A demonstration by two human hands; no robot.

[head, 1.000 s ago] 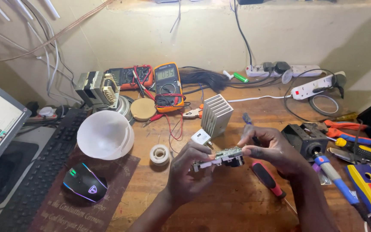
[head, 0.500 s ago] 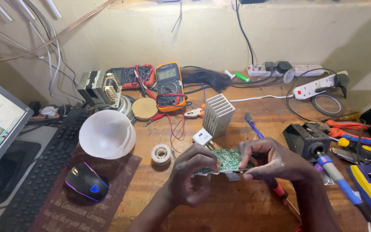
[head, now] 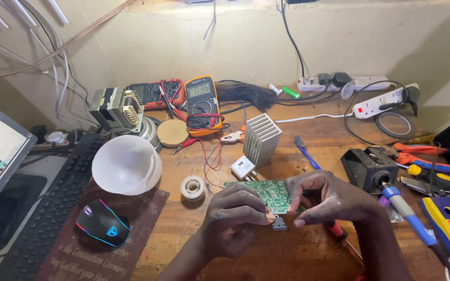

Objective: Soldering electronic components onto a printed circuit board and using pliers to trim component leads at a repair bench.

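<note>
A small green circuit board (head: 264,193) is held flat, solder side up, just above the wooden desk (head: 308,140). My left hand (head: 233,218) pinches its near left edge. My right hand (head: 330,198) grips its right end with the fingers curled over it. A small grey component (head: 279,223) hangs from the board's near edge between my thumbs. A white adapter (head: 242,167) with thin red wires lies just behind the board.
A finned aluminium heatsink (head: 262,136), an orange multimeter (head: 203,104), a solder reel (head: 192,187), a white dome (head: 125,164), a mouse (head: 102,222) and keyboard (head: 53,203) sit left. Screwdrivers (head: 406,212), pliers (head: 417,151) and power strips (head: 386,102) lie right.
The board was edge-on a second ago; both hands have turned it flat, green face up, and shifted it slightly right. My hands keep their grip.
</note>
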